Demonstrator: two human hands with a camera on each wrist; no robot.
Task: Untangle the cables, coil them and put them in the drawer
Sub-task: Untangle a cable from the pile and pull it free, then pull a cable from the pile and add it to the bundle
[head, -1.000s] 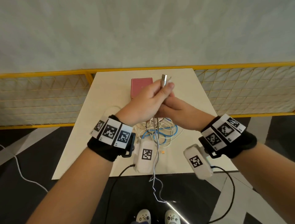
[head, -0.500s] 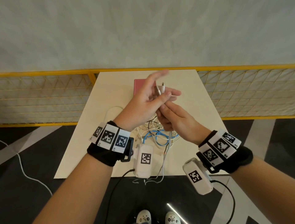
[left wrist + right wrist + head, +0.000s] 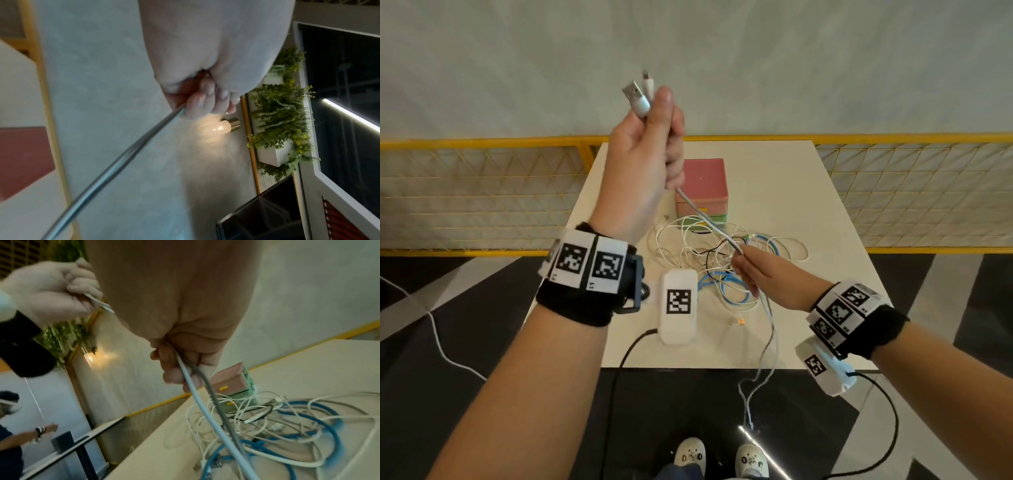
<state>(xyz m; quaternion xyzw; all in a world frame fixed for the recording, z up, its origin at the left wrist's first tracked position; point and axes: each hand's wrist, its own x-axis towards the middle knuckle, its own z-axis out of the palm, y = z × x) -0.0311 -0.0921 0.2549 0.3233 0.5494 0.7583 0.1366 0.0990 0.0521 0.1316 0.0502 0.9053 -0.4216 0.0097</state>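
My left hand point(image 3: 650, 144) is raised high and grips both plug ends point(image 3: 638, 94) of a white cable point(image 3: 703, 217), doubled into two strands. The strands run taut down to my right hand point(image 3: 748, 265), which holds them low over the table; the wrist view shows its fingers point(image 3: 174, 369) curled round them. Below that hand the cable's loop point(image 3: 763, 359) hangs past the table's front edge. A tangle of white, black and blue cables point(image 3: 726, 260) lies on the table. Behind it stands a small drawer box point(image 3: 703, 186) with a pink top, drawers closed.
The cream table point(image 3: 808, 192) is small, with a yellow mesh railing point(image 3: 476, 192) behind it and a grey wall beyond. A small orange piece point(image 3: 740, 321) lies near the front edge. Another person's arm point(image 3: 26, 436) shows far left in the right wrist view.
My hands were together over the tangle. The left hand has risen with the plug ends while the right has slid down the cable, drawing the two strands straight between them.
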